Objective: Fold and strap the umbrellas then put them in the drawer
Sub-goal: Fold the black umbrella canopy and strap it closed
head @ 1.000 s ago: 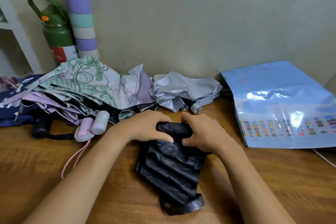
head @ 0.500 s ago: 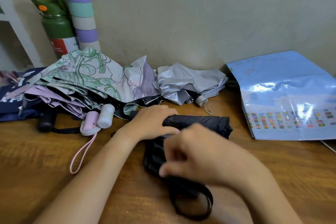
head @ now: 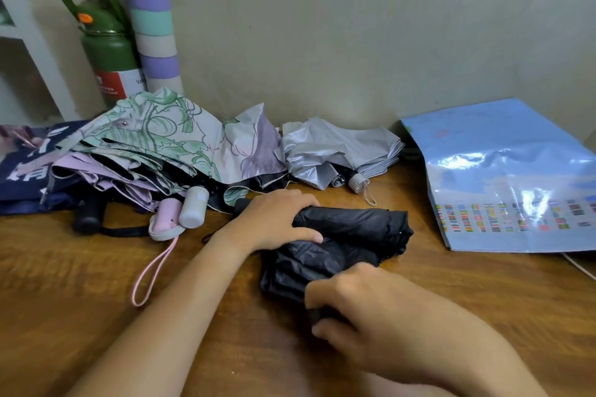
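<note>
While black umbrella (head: 348,235) lies mid wooden table (head: 80,284), head view: left hand (head: 274,219) clamps over its rolled upper part, right hand (head: 351,303) pinches loose canopy at near edge. Floral umbrella (head: 167,142), silver umbrella (head: 338,148) unfolded behind, near wall. Blue flag chart (head: 509,177) right.

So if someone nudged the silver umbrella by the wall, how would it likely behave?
The silver umbrella would probably flop, not slide whole: its canopy lies loose and crumpled. Its glossy fabric looks slippery. Rolling seems unlikely, since the folds spread flat on the table.
</note>
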Action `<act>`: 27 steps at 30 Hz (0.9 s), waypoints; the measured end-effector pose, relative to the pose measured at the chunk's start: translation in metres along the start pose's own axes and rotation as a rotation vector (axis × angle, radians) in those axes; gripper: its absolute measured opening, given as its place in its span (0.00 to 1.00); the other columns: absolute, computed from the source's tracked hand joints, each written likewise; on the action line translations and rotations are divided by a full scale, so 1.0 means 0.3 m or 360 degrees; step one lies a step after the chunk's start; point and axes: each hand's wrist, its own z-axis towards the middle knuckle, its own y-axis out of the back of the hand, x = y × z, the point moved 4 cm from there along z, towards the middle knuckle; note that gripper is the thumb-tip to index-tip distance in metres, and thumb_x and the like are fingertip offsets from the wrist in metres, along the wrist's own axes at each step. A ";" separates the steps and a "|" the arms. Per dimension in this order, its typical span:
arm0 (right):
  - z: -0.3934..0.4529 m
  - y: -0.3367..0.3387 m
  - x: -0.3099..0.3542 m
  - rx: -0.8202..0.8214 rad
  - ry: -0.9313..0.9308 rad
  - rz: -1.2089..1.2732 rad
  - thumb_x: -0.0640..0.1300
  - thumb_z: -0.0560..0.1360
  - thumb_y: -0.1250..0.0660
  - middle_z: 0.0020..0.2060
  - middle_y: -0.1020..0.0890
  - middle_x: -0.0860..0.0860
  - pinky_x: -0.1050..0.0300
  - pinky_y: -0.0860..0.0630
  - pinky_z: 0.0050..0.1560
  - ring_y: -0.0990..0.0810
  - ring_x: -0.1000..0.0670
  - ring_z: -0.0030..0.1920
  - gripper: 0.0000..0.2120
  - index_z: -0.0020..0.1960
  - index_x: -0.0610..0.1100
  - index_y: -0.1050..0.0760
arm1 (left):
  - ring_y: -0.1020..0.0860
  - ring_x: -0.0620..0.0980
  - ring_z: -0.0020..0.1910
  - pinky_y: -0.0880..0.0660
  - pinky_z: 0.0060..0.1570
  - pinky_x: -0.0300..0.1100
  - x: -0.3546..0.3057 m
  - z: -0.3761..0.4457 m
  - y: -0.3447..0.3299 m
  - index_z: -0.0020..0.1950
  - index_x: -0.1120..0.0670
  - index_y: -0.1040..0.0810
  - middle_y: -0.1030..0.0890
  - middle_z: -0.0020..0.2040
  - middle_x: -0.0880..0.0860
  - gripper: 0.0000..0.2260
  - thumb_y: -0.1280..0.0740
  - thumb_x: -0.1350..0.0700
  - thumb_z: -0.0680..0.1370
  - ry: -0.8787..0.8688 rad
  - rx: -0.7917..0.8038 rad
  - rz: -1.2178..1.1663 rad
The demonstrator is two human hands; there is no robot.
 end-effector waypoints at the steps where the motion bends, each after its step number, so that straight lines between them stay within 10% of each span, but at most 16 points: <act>1: -0.008 0.042 -0.028 -0.0086 0.0060 0.0102 0.50 0.82 0.35 0.43 0.23 0.52 0.52 0.32 0.43 0.25 0.49 0.45 0.06 0.47 0.54 0.30 | 0.27 0.45 0.57 0.31 0.52 0.47 0.000 0.004 0.001 0.66 0.38 0.27 0.25 0.54 0.42 0.24 0.33 0.29 0.73 -0.0002 0.0023 -0.0022; 6: 0.019 0.221 -0.188 -0.0538 0.0154 0.0973 0.51 0.81 0.31 0.32 0.26 0.54 0.61 0.34 0.35 0.29 0.56 0.33 0.09 0.42 0.50 0.21 | 0.22 0.36 0.52 0.31 0.51 0.41 -0.008 -0.011 0.034 0.49 0.34 0.21 0.21 0.47 0.38 0.34 0.61 0.20 0.72 0.0166 0.0026 -0.0553; 10: 0.123 0.244 -0.314 -0.0790 -0.0112 0.0967 0.48 0.80 0.31 0.33 0.20 0.52 0.61 0.30 0.41 0.24 0.57 0.36 0.10 0.42 0.48 0.19 | 0.21 0.46 0.46 0.27 0.59 0.52 -0.004 -0.049 0.054 0.38 0.47 0.23 0.20 0.40 0.43 0.43 0.62 0.14 0.63 0.0286 -0.0043 -0.1050; 12: 0.176 0.251 -0.369 -0.0897 -0.0200 0.0768 0.48 0.80 0.31 0.32 0.20 0.58 0.64 0.31 0.40 0.23 0.59 0.35 0.09 0.41 0.50 0.19 | 0.23 0.49 0.65 0.34 0.68 0.47 -0.006 -0.057 0.062 0.55 0.39 0.17 0.17 0.57 0.47 0.47 0.64 0.16 0.62 0.0394 -0.0062 -0.1113; 15: 0.232 0.266 -0.461 -0.1202 -0.0359 0.0424 0.47 0.79 0.31 0.33 0.20 0.55 0.62 0.32 0.37 0.22 0.56 0.37 0.07 0.43 0.47 0.17 | 0.41 0.46 0.79 0.46 0.69 0.38 -0.008 -0.062 0.086 0.82 0.45 0.39 0.35 0.80 0.48 0.57 0.66 0.18 0.61 0.0419 -0.0110 -0.1069; 21: 0.311 0.168 -0.593 -0.1571 -0.0656 0.0418 0.50 0.78 0.32 0.35 0.20 0.53 0.55 0.30 0.42 0.22 0.49 0.39 0.09 0.43 0.47 0.16 | 0.29 0.49 0.73 0.33 0.65 0.41 0.008 -0.032 0.055 0.81 0.44 0.49 0.32 0.78 0.49 0.51 0.27 0.27 0.67 0.0265 -0.0022 -0.0514; 27: 0.350 0.119 -0.634 -0.1566 -0.0825 0.0460 0.50 0.77 0.32 0.41 0.15 0.48 0.47 0.22 0.49 0.18 0.43 0.47 0.09 0.45 0.48 0.16 | 0.25 0.55 0.68 0.26 0.66 0.50 -0.006 -0.029 0.043 0.76 0.32 0.59 0.28 0.73 0.58 0.58 0.17 0.36 0.62 0.0097 -0.0175 -0.0476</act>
